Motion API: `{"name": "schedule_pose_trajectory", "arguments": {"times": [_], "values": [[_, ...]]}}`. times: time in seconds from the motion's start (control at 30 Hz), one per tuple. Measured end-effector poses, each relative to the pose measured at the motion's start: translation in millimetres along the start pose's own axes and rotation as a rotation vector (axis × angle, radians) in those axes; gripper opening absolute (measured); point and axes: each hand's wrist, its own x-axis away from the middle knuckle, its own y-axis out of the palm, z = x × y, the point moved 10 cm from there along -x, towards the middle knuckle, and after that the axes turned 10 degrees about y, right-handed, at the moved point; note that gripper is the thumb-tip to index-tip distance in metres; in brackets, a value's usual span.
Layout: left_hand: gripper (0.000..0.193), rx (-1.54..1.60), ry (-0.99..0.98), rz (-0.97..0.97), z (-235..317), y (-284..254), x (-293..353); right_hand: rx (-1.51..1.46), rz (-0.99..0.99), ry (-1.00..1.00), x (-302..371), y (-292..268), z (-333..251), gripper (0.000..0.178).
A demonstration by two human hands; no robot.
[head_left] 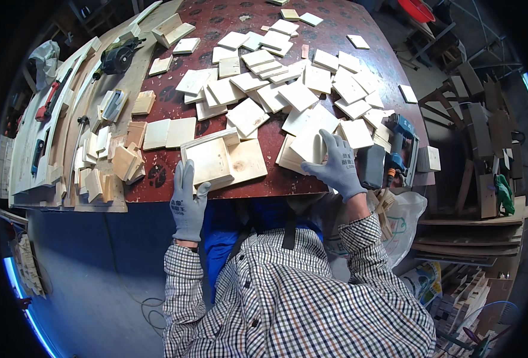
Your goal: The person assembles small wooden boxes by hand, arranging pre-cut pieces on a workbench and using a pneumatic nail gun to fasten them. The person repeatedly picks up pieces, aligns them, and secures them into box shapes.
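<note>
Both my hands wear grey gloves. My left hand (187, 200) rests flat, fingers apart, against the near left corner of a partly built wooden box frame (222, 158) that lies on the dark red worktable (174, 107). My right hand (337, 166) grips a pale square wooden panel (308, 143), lifted on edge from the pile at the table's near right. Several more square wooden panels (288, 83) lie scattered across the table behind it.
A blue nail gun (402, 149) lies at the table's right edge. At the left, small wood blocks (117, 158), a power tool (117, 58) and a red-handled tool (48, 101) sit on planks. Stacked timber (485, 149) fills the floor at the right.
</note>
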Motion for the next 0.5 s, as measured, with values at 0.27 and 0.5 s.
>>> {"name": "schedule_pose_trajectory", "arguments": {"times": [0.27,0.5], "values": [[0.064,0.043,0.015,-0.066,-3,-4,-1,0.104,0.079,-0.060,13,1,2,0.095],[0.065,0.039,0.002,-0.072,-3,-1,-1,0.126,0.096,-0.201,14,10,-23,0.094]]}}
